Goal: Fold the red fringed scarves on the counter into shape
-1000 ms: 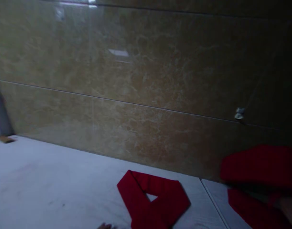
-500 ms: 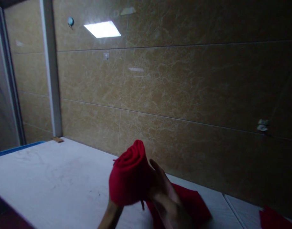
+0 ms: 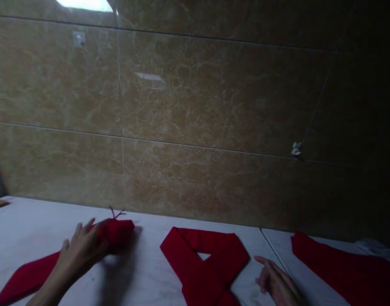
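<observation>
Red roll: the left hand (image 3: 81, 247) covers the near end of the red cloth roll (image 3: 120, 233); thin red strings (image 3: 115, 214) poke out at the top.
Red strip: a flat red strip (image 3: 33, 274) runs to the bottom left and is cut off there; it is probably part of the roll, but the hand hides where they would join.
Red loop: the crossed red cloth loop (image 3: 215, 272) lies in the middle of the white table (image 3: 150, 263), its bottom cut off.
Far right cloth: more red cloth (image 3: 344, 267) runs off the edge, with a pale thing (image 3: 375, 247) behind it, too dark to name.
Left hand: it reaches in from the bottom left, back up, fingers spread, holding the roll between thumb and pointer finger.
Right hand: the right hand (image 3: 276, 278) is just beside the loop, pointer finger out, other fingers curled, free of any cloth.
Arms: both go out at the bottom.
</observation>
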{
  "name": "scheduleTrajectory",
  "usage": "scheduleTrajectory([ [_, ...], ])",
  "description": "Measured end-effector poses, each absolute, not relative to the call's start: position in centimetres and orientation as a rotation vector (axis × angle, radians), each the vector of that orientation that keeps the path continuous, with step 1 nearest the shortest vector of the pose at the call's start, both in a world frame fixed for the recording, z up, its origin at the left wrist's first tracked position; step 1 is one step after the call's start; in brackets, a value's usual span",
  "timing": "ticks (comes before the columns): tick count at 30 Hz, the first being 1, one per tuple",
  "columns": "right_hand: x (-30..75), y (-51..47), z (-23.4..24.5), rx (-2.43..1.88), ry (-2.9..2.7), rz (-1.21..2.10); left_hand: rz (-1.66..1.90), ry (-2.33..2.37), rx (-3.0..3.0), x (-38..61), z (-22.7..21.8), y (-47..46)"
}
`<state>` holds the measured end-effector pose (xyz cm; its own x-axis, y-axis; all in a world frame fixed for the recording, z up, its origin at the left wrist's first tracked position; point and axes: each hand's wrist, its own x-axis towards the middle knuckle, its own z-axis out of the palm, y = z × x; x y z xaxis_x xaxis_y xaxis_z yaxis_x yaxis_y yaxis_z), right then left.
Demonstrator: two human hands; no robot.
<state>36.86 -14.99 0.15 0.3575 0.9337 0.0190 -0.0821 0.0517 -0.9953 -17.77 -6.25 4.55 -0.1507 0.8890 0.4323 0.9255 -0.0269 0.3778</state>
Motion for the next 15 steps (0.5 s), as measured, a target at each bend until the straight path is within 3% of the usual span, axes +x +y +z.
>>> scheduleTrajectory([
  [4,38.8,-11.3,-0.7,-1.543,-1.099,0.553,-1.083,-2.139,-2.471,-9.7,4.1,-3.9],
  [6,39.0,-8.9,-1.1,-1.613,-1.237,0.406,-0.95,-2.221,-2.659,-5.4,4.3,-2.3],
  [11,37.5,-3.7,-3.6,-1.895,-1.487,0.004,-0.546,-2.279,-2.621,1.2,2.8,-0.1],
  [15,36.5,-2.3,-4.9,-1.867,-1.593,-0.061,-0.662,-2.189,-2.64,2.3,0.6,-0.5],
])
